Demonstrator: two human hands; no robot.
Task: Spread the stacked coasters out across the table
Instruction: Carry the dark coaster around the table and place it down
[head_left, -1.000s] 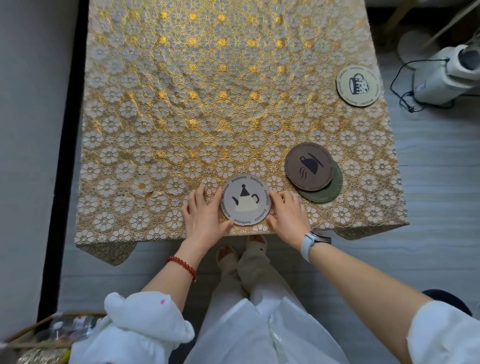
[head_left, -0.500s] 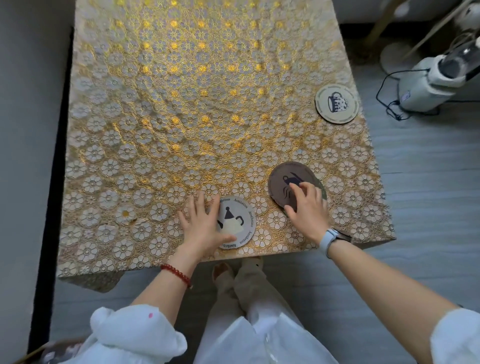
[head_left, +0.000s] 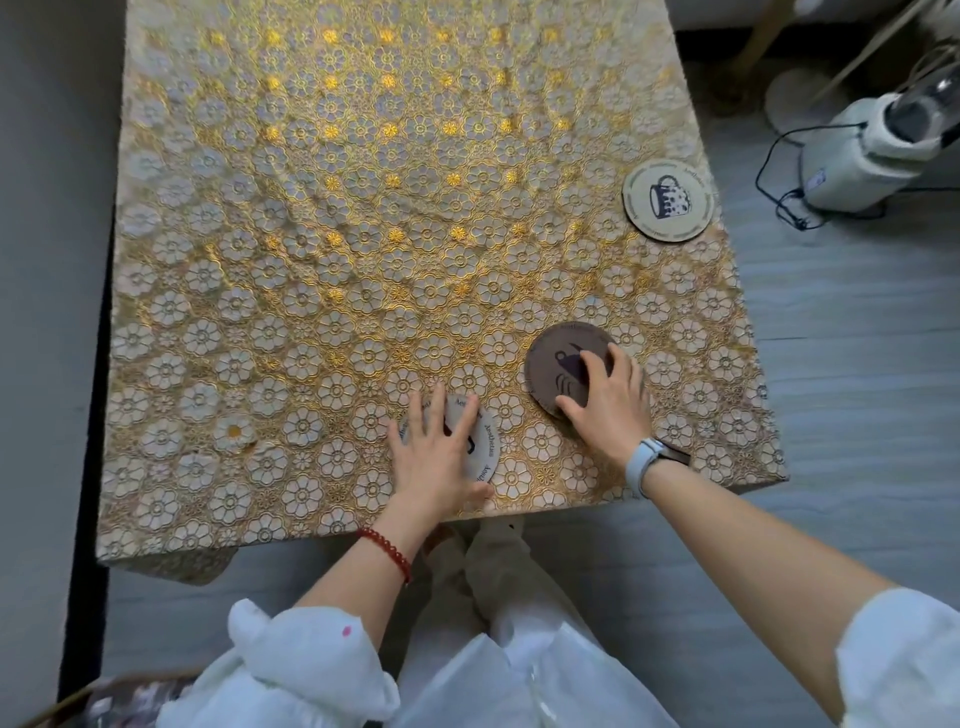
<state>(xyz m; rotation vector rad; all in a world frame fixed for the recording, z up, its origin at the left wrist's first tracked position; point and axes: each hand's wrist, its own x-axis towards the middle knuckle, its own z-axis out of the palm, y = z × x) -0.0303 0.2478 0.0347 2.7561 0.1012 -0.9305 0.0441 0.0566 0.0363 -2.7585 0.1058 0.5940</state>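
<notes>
A white teapot-print coaster lies near the front edge of the gold floral table. My left hand rests flat on it with fingers spread, covering most of it. To its right is a brown cup-print coaster. My right hand grips it, fingers curled on top and thumb at its near edge. Whatever lies beneath the brown coaster is hidden. A cream mug-print coaster sits alone near the table's right edge.
A white appliance with a black cable stands on the floor to the right of the table. A grey wall runs along the left side. My knees are under the front edge. A basket shows at bottom left.
My right hand left the white coaster and came down on the brown one, hiding the green coaster under it. My left hand slid on top of the white coaster, which shifted slightly left.
</notes>
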